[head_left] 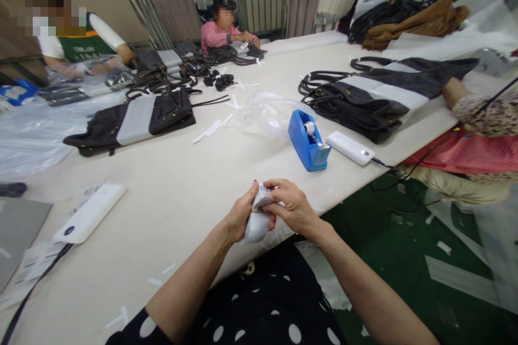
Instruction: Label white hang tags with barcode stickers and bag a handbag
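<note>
The fingers (pixel 279 194) of the right hand (pixel 294 206) close in a pinch on the upper part of a white label bundle (pixel 257 226), thumb below and forefinger above, while the left hand (pixel 242 208) grips the same bundle from its other side, thumb raised along the left edge with the tip pointing up and away from the body. The left forearm slants in from the lower left, its wrist nearly straight; the right forearm comes up from the lower right, back of the hand turned upward and fingers pointing left across the bundle.

The bundle is between the two hands, above the near edge of the bench (pixel 170 188). Its long axis runs from the wearer's body outward, leaning a little to the right: the plain, rounded end is low and near, and the end with the printed barcode points up and away, toward the far side. How far the hidden left fingers wrap underneath cannot be told.

Beyond the right hand, well apart from it, stands a blue tape dispenser (pixel 308 143), with a white device (pixel 350 148) lying just beside it.
</note>
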`<state>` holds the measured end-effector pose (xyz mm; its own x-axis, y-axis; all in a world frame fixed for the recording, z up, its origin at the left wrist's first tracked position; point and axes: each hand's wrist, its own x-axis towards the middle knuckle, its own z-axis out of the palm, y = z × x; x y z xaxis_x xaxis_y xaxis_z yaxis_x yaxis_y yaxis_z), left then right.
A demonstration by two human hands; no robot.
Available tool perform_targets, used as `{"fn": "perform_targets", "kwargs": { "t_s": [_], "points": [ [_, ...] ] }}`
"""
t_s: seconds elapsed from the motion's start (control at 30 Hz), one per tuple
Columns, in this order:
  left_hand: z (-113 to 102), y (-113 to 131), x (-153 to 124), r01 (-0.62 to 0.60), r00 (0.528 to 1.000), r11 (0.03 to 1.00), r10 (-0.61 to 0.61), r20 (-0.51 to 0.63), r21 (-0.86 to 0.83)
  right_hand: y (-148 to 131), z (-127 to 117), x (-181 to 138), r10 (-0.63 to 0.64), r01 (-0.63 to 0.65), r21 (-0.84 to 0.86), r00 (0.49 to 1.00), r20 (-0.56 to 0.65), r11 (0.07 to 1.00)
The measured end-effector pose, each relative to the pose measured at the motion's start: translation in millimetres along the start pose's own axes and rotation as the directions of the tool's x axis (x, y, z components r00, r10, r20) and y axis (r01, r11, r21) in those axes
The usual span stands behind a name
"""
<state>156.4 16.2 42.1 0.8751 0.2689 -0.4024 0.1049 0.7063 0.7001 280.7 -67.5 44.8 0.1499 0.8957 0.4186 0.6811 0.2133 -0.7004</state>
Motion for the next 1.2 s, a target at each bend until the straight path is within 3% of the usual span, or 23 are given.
{"fn": "perform_targets", "kwargs": {
  "t_s": [0.17,0.37,0.5,0.7,1.0,1.1,1.2],
  "points": [
    [-3,-8,-2,0.033,0.999,0.999,-0.033,-0.006,0.014,3,2,-1,0.068,-0.069,0.03,0.997,0.038,0.997],
    [-2,-12,-4,0.04,0.999,0.992,-0.037,-0.026,0.123,-4,-2,1,0.071,-0.063,-0.083,0.993,0.096,0.995],
    [-1,-16,-4,0.057,0.998,0.996,-0.056,-0.013,0.073,1,-4,0,0.188,-0.199,0.067,0.971,0.147,0.978],
    [-1,-19,-3,0.124,0.992,0.992,-0.124,-0.01,0.013,17,-1,-5,0.381,-0.432,0.449,0.902,0.205,0.782],
    [-13,-27,2,0.179,0.984,0.978,-0.179,-0.012,0.108,24,4,-7,0.535,-0.607,0.579,0.783,0.317,0.545],
    [-17,-26,4,0.191,0.981,0.98,-0.193,0.03,0.059,26,10,-6,0.547,-0.59,0.556,0.794,0.267,0.585],
    [-20,-19,3,0.138,0.99,0.988,-0.136,0.026,-0.063,25,15,-6,0.562,-0.489,0.518,0.827,0.019,0.702]
  ]
}}
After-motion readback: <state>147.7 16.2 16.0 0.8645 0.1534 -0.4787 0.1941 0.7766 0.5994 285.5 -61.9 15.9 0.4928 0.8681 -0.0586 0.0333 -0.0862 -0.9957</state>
